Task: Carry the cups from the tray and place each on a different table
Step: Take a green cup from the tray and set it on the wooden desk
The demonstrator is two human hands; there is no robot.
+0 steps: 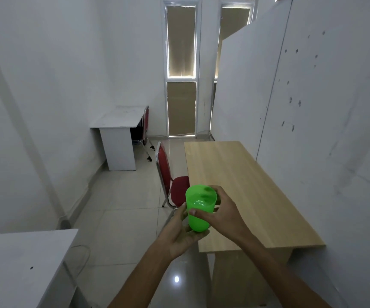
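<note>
A bright green plastic cup (198,207) is held upright in the air, in front of me, over the floor near the left edge of a long wooden table (242,185). My left hand (179,232) cups it from below and from the left. My right hand (222,212) wraps its right side, thumb across the front and fingers behind the rim. The cup looks empty. No tray is in view.
A red chair (170,181) stands tucked at the wooden table's left side. A small white desk (117,123) with another red chair sits against the far left wall. A white table (19,263) fills the lower left corner. Tiled floor runs between them to a far door.
</note>
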